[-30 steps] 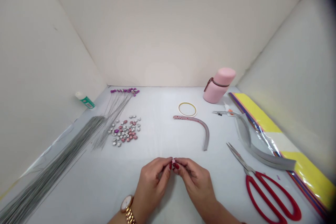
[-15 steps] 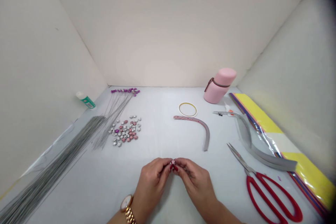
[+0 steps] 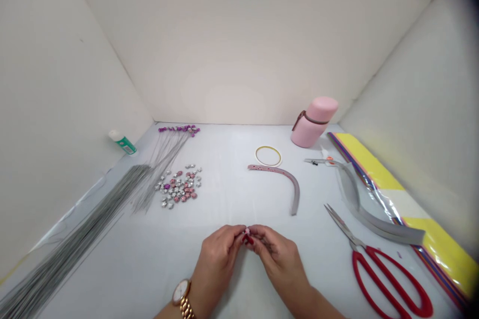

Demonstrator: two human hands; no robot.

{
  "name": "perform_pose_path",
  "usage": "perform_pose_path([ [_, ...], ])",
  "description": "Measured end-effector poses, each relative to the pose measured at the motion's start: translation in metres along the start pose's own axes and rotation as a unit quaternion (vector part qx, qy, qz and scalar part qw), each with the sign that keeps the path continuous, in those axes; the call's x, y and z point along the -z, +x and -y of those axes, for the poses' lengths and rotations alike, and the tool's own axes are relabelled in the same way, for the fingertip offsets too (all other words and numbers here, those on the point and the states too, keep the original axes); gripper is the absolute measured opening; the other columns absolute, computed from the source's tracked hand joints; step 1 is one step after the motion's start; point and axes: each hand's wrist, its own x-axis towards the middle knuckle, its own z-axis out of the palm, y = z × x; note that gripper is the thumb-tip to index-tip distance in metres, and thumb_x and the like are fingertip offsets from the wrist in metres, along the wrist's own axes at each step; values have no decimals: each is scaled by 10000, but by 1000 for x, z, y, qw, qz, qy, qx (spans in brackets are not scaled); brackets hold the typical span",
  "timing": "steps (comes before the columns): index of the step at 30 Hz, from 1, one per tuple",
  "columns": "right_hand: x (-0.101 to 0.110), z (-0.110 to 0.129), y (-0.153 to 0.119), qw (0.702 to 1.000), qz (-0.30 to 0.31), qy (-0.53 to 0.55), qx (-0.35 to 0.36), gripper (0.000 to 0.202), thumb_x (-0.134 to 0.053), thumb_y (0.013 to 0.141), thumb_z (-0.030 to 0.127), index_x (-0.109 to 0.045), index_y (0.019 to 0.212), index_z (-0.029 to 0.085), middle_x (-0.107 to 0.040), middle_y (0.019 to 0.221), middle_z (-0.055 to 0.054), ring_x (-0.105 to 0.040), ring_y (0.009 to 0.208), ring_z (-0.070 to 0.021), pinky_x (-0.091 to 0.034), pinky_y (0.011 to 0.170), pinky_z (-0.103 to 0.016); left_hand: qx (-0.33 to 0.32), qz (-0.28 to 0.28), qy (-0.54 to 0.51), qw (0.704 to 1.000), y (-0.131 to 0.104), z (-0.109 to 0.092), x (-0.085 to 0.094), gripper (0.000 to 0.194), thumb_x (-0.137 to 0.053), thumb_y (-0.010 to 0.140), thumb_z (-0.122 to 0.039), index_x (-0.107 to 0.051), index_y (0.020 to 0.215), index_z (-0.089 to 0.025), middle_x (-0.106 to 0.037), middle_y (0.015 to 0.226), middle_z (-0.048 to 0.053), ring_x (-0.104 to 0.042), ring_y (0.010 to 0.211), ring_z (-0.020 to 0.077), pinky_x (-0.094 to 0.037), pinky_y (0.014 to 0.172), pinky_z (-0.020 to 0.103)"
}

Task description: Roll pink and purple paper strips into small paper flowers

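Observation:
My left hand [image 3: 220,249] and my right hand [image 3: 277,254] meet at the front middle of the table, fingertips pinched together. Between them is a tiny pink folded paper star [image 3: 247,231], mostly covered by the fingers and red-painted thumbnails. To the left lies a loose cluster of silver and pink paper stars [image 3: 179,187], with a purple one among them. Ahead and to the right rests a curved strip of pinkish paper [image 3: 279,172], its near end greyish.
Red-handled scissors [image 3: 359,244] lie at right, beside grey paper strips [image 3: 374,222] and coloured sheets [image 3: 396,189]. A pink flask [image 3: 309,129] stands behind a tape roll [image 3: 268,155]. Left are wires [image 3: 93,219], purple-tipped stems [image 3: 179,130] and a glue stick [image 3: 123,142].
Both hands stay in almost the same place. The fingertips have closed slightly further over the pink star, so less of it shows.

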Motion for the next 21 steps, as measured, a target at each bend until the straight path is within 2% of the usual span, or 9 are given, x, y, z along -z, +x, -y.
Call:
perform_pose_path([
  [7,-3,0,-2,995,-7,-92,39,144,-385,853,189,-517,908,211,-639,766,-26,-630,672,-148,-517,625,-241,8,15,60,998,0,-3,-3,177,-386,859,-141,-540,927,-198,-633,804,32,-592,712,150,-482,645,269],
  [15,-10,-1,-2,978,-30,-185,87,197,-334,855,183,-525,903,181,-622,771,-69,-594,686,-191,-475,616,-309,23,10,80,996,-1,-5,-7,186,-381,841,-111,-532,921,-185,-627,806,43,-585,714,172,-475,646,297],
  [18,-10,2,1,989,-35,-128,66,189,-365,853,217,-544,903,180,-626,785,-71,-596,703,-190,-477,640,-312,27,1,53,998,0,-4,-6,194,-388,845,-122,-542,944,-184,-635,836,48,-588,740,170,-477,669,295],
  [21,-6,10,8,998,-18,42,-39,145,-460,825,273,-562,850,173,-631,723,-43,-605,653,-162,-487,600,-269,28,-7,-7,1000,2,-6,-2,215,-389,854,-135,-546,988,-195,-632,872,48,-586,773,155,-478,694,274],
])
